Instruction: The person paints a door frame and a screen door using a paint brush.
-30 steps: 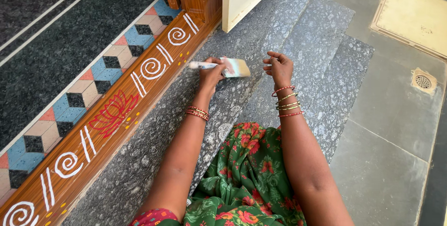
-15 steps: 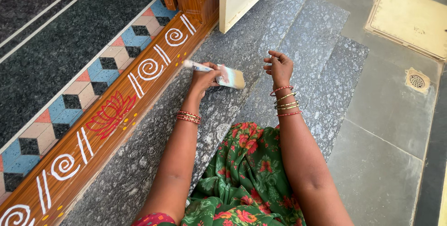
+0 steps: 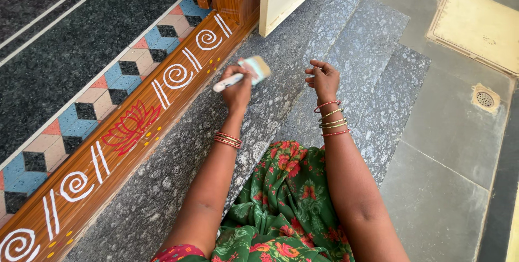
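A view from above of a person sitting on speckled grey granite steps [image 3: 335, 29], arms stretched forward over a lap of green cloth with red flowers [image 3: 286, 208]. The steps fall away to the right towards grey paving with a pale square cover [image 3: 478, 21] and a small round drain [image 3: 485, 99].

Along the left edge of the top step runs a long wooden threshold [image 3: 124, 138], painted with white spirals, paired white strokes, a red lotus and yellow dots. Beyond it lies patterned floor tile [image 3: 102, 86] in blue, black and peach cubes.

The left hand [image 3: 237, 90] is closed around the pale handle of a flat, wide paintbrush [image 3: 246, 74], held just beside the threshold near its far end. The bristles tilt up and away from the stone, seemingly lifted clear between strokes; whether they touch anything cannot be told.

The right hand [image 3: 323, 78] holds nothing. It hovers above the step with fingers loosely curled, probably kept clear of the work and steadying the person's balance. Red and gold bangles [image 3: 332, 117] circle both wrists.
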